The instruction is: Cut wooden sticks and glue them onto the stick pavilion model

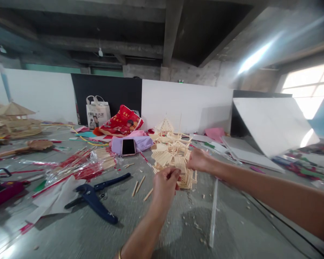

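Note:
A model building made of thin wooden sticks (162, 156) stands on the grey table in front of me, with a pointed roof at the back and slatted panels toward me. My left hand (164, 183) is closed in a pinch at the lower front edge of a slatted panel (180, 163). At the model's right side, my right hand (197, 160) is closed with its fingers curled toward the same panel; what they hold is hidden. Several loose sticks (140, 184) lie left of my left hand. A clear glue stick (213, 214) lies to the right.
Blue-handled cutters (97, 201) lie at left, near plastic-wrapped red-tipped sticks (78, 160). A phone (128, 147) rests on purple cloth behind. Another stick model (14, 118) stands far left. White boards (275, 122) lean at right, and a black cable (283, 225) runs under my right arm.

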A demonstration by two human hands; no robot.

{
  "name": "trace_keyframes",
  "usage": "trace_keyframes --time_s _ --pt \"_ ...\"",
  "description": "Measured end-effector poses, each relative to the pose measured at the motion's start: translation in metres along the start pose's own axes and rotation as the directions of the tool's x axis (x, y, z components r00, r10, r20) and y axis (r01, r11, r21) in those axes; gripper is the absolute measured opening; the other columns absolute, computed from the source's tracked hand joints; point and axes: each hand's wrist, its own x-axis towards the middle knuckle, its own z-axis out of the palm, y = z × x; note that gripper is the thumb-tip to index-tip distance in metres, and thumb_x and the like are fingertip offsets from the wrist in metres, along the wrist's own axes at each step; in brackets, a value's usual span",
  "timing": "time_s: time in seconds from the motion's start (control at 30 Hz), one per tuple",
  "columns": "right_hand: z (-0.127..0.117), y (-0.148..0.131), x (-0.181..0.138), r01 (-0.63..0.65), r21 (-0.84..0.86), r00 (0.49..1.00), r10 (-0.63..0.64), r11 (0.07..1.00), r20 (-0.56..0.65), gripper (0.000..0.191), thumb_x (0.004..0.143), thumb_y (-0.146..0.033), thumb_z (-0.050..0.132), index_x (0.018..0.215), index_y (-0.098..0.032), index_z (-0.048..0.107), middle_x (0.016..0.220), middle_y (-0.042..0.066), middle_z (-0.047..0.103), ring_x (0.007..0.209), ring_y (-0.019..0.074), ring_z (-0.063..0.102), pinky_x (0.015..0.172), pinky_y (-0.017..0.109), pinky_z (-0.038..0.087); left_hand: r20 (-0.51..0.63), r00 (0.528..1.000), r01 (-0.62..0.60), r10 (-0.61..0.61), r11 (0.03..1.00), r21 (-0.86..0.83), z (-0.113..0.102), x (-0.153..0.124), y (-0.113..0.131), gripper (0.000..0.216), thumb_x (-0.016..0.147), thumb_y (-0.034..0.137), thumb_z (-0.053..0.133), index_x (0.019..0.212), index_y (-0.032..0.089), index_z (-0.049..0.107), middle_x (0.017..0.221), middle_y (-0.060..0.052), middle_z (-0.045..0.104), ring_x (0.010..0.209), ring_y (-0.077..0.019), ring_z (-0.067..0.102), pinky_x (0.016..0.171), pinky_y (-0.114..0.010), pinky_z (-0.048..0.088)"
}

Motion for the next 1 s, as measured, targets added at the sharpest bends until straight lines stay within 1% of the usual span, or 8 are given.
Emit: trace_keyframes --time_s 0.1,0.17,0.27,0.4,0.5,0.63,0.77,1.0 --pt "-0.001 -0.004 0.0 0.008 -0.008 1.0 -0.008 1.0 -0.023 0.015 0.063 -0.025 0.063 0.071 -0.012 0.065 0.062 0.003 0.061 0.061 0.0155 0.057 0.046 0.021 0.038 0.009 1.0 -0.004 0.004 1.0 -0.019 0.0 0.0 0.001 0.022 0.073 0.035 0.053 0.072 0.013 0.058 0.058 0.001 0.056 0.034 -0.0041 0.041 0.029 -0.015 0.027" --pt "-0.001 -0.007 0.0 0.01 -0.018 1.0 -0.01 1.0 -0.022 0.016 0.062 -0.024 0.063 0.071 -0.012 0.064 0.061 0.002 0.061 0.06 0.0154 0.057 0.046 0.022 0.039 0.016 1.0 -0.011 0.011 1.0 -0.023 0.0 -0.001 0.003 0.022 0.073 0.034 0.053 0.071 0.013 0.059 0.058 0.001 0.056 0.035 -0.0039 0.041 0.03 -0.015 0.027" --pt "-0.002 -0.009 0.001 -0.002 -0.032 1.0 0.002 0.999 0.0 0.016 0.066 -0.026 0.064 0.073 -0.012 0.063 0.064 0.001 0.061 0.058 0.0131 0.057 0.05 0.023 0.042 0.021 1.0 -0.016 0.016 1.0 -0.014 -0.001 -0.003 0.005 0.022 0.074 0.034 0.052 0.07 0.013 0.059 0.058 0.0 0.056 0.036 -0.0039 0.041 0.031 -0.015 0.027" --pt "-0.003 -0.011 0.001 -0.026 -0.027 0.999 0.027 0.999 0.036 0.02 0.075 -0.031 0.06 0.073 -0.012 0.06 0.066 0.0 0.061 0.057 0.011 0.056 0.053 0.024 0.045 0.03 1.0 -0.003 0.004 1.0 -0.031 -0.001 -0.003 0.005 0.021 0.073 0.033 0.052 0.071 0.013 0.059 0.058 0.001 0.056 0.035 -0.0041 0.04 0.03 -0.015 0.027" --pt "-0.003 -0.011 0.002 -0.045 -0.015 0.998 0.045 0.999 0.049 0.021 0.076 -0.032 0.06 0.07 -0.011 0.06 0.063 0.0 0.061 0.055 0.0105 0.056 0.053 0.024 0.045 0.033 0.999 -0.011 0.012 0.999 -0.033 0.0 -0.002 0.004 0.021 0.073 0.034 0.053 0.07 0.014 0.059 0.057 0.001 0.056 0.035 -0.0041 0.04 0.03 -0.015 0.027" --pt "-0.003 -0.012 0.001 -0.059 0.017 0.997 0.058 0.998 0.047 0.015 0.068 -0.025 0.064 0.062 -0.012 0.061 0.051 -0.001 0.058 0.05 0.0109 0.056 0.05 0.021 0.044 0.037 0.999 -0.029 0.031 0.999 -0.03 0.0 -0.002 0.002 0.02 0.073 0.033 0.052 0.07 0.014 0.059 0.057 0.001 0.056 0.035 -0.0038 0.041 0.031 -0.015 0.027" --pt "-0.005 -0.015 -0.002 -0.082 0.062 0.996 0.079 0.995 0.048 0.008 0.057 -0.019 0.06 0.053 -0.013 0.063 0.037 -0.001 0.05 0.041 0.0128 0.053 0.041 0.02 0.04 0.045 0.999 -0.023 0.024 1.0 -0.014 -0.001 -0.002 0.001 0.021 0.073 0.033 0.052 0.066 0.014 0.058 0.055 0.001 0.056 0.034 -0.0039 0.041 0.031 -0.015 0.027" --pt "-0.002 -0.016 -0.001 -0.099 0.136 0.993 0.09 0.986 0.072 0.011 0.053 -0.018 0.054 0.046 -0.014 0.062 0.031 0.0 0.046 0.03 0.0123 0.045 0.033 0.021 0.037 0.044 0.999 0.006 -0.006 1.0 0.001 0.0 -0.001 0.0 0.021 0.073 0.033 0.051 0.067 0.014 0.059 0.053 0.002 0.055 0.033 -0.0048 0.04 0.03 -0.016 0.027"
